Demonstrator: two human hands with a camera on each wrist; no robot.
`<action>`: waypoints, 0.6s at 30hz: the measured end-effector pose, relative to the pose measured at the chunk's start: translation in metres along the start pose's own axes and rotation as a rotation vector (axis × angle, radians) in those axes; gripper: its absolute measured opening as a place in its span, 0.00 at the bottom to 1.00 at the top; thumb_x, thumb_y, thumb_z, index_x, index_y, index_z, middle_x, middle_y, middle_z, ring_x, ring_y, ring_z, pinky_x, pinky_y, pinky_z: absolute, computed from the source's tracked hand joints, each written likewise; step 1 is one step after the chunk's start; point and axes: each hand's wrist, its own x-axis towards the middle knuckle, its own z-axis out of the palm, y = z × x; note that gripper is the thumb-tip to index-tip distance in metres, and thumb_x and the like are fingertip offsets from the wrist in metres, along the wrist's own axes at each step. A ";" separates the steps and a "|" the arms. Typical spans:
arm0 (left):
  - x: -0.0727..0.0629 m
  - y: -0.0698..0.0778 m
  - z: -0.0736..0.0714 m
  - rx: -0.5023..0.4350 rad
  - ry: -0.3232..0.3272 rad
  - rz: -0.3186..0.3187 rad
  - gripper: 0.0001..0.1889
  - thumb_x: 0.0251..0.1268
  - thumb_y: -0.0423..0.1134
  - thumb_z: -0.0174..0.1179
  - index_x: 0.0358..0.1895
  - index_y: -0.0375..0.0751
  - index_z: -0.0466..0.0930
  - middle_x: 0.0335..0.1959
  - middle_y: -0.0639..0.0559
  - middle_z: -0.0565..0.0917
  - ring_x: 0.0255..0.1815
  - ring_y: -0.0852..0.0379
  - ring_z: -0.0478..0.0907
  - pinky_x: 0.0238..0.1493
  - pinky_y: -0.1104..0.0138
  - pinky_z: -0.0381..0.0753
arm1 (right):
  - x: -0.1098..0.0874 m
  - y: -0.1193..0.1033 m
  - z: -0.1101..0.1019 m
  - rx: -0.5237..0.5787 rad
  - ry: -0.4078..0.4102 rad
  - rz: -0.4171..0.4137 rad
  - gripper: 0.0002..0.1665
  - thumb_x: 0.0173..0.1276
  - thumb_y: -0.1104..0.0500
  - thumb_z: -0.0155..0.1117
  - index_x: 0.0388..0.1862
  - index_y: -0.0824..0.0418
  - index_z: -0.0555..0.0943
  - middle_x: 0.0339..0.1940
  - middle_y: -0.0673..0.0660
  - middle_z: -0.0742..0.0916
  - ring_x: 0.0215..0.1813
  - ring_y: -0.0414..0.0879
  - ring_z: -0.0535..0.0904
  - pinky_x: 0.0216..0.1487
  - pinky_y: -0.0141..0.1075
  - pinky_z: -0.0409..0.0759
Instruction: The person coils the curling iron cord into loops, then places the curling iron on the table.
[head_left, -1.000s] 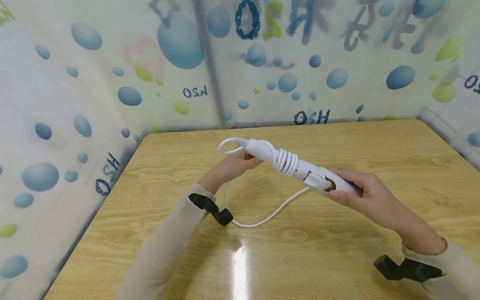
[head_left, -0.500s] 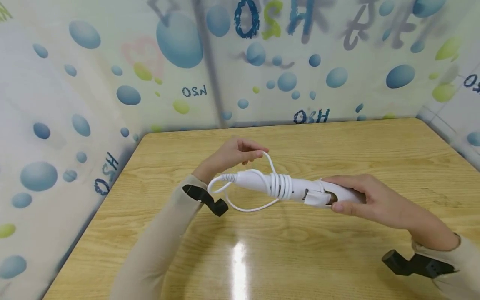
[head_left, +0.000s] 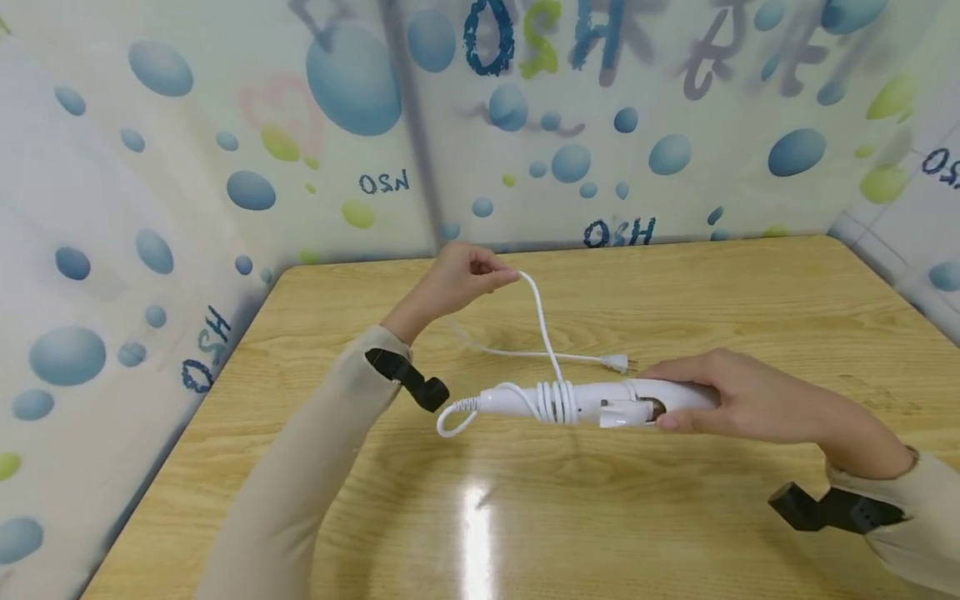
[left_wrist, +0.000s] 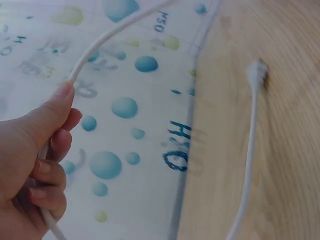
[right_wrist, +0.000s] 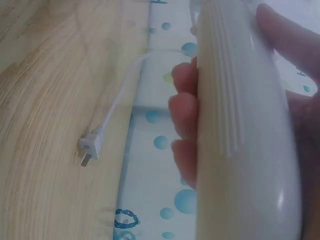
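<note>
Over the table (head_left: 637, 517), the right hand (head_left: 757, 404) grips one end of the white appliance (head_left: 590, 402), its long axis roughly parallel to the far edge; from the coils (head_left: 564, 403) toward the far left corner, the left hand (head_left: 456, 282) pinches the cord (head_left: 542, 317).

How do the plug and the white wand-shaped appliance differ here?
The plug is small, while the wand-shaped appliance is much longer.
No hand grips the plug; the right hand grips the appliance.
The plug shows bare metal prongs, whereas the appliance has cord wound around it.
Both are white.
</note>
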 end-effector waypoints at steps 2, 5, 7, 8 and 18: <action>-0.001 0.008 -0.004 0.008 0.011 0.018 0.08 0.58 0.42 0.64 0.29 0.40 0.85 0.20 0.49 0.78 0.17 0.58 0.64 0.21 0.69 0.64 | 0.004 0.001 0.002 -0.048 -0.023 0.003 0.23 0.65 0.50 0.61 0.56 0.57 0.76 0.40 0.43 0.82 0.32 0.34 0.75 0.30 0.31 0.74; -0.002 0.023 -0.010 -0.027 0.009 0.069 0.07 0.55 0.40 0.66 0.28 0.40 0.85 0.22 0.49 0.79 0.18 0.58 0.65 0.22 0.69 0.65 | 0.010 0.008 0.003 -0.058 -0.065 0.022 0.24 0.64 0.48 0.60 0.56 0.58 0.76 0.38 0.42 0.82 0.31 0.34 0.75 0.31 0.31 0.73; -0.004 0.034 -0.013 -0.056 0.003 0.109 0.06 0.54 0.39 0.66 0.28 0.39 0.85 0.23 0.50 0.81 0.18 0.58 0.68 0.22 0.69 0.66 | 0.014 0.015 0.002 -0.027 -0.085 0.048 0.25 0.65 0.49 0.60 0.56 0.61 0.76 0.37 0.44 0.82 0.31 0.35 0.75 0.31 0.32 0.73; -0.005 0.040 -0.013 -0.064 -0.004 0.128 0.06 0.54 0.39 0.67 0.28 0.39 0.85 0.23 0.50 0.81 0.18 0.58 0.68 0.22 0.69 0.67 | 0.015 0.020 0.002 -0.010 -0.094 0.061 0.25 0.65 0.49 0.60 0.56 0.62 0.76 0.37 0.44 0.82 0.31 0.36 0.75 0.31 0.32 0.73; -0.027 0.079 -0.005 -0.049 -0.029 0.167 0.04 0.53 0.39 0.67 0.26 0.42 0.86 0.20 0.55 0.81 0.16 0.57 0.68 0.19 0.68 0.65 | 0.021 0.041 0.002 -0.137 0.126 0.255 0.29 0.65 0.44 0.58 0.54 0.65 0.76 0.38 0.53 0.81 0.30 0.43 0.72 0.28 0.36 0.69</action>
